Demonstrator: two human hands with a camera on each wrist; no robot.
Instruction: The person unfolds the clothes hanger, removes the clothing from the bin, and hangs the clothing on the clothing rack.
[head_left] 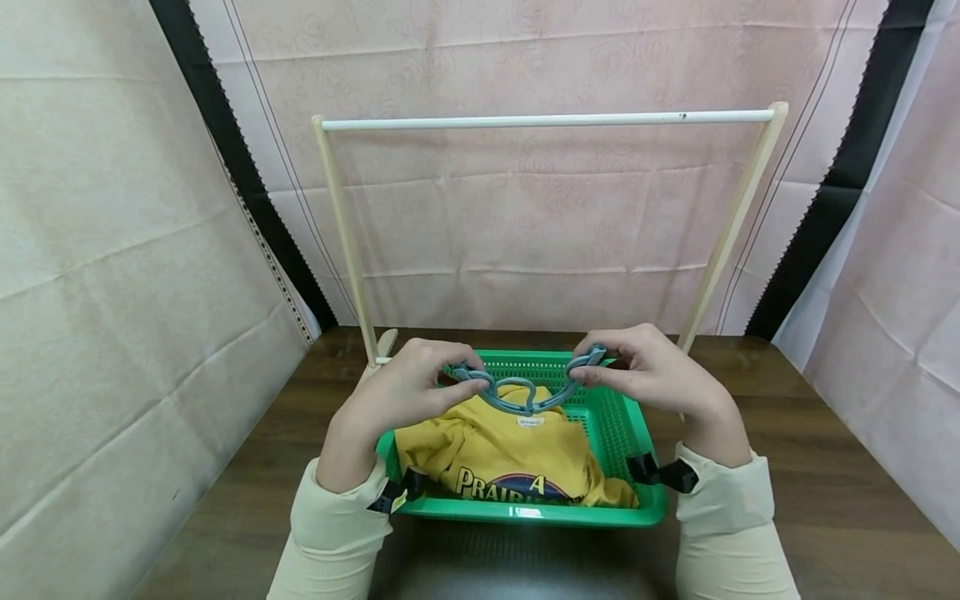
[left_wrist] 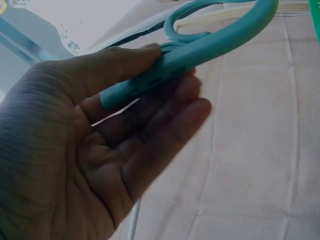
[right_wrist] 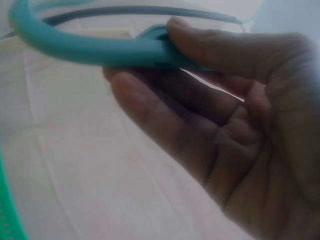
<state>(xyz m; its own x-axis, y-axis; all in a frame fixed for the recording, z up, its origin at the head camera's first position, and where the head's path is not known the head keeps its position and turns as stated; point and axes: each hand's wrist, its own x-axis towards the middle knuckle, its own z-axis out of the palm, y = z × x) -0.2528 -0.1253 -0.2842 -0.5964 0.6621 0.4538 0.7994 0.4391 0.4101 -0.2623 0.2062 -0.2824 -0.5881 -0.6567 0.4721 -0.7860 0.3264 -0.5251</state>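
Both hands hold a blue-teal folding clothes hanger (head_left: 557,400) level above the basket, one at each end. My left hand (head_left: 411,385) pinches its left arm between thumb and fingers; in the left wrist view the thumb lies on top of the hanger (left_wrist: 210,49). At the other end my right hand (head_left: 660,375) pinches the right arm, and the right wrist view shows the thumb over the hanger (right_wrist: 100,51). Beneath lies a yellow shirt (head_left: 480,442) with printed lettering and a white neck label, crumpled in a green basket (head_left: 517,513).
Behind the basket stands a rack with a white crossbar (head_left: 547,122) and pale upright posts (head_left: 347,233). Brown wood-grain table (head_left: 247,508) surrounds the basket. Pale cloth walls (head_left: 525,233) close off the back and both sides.
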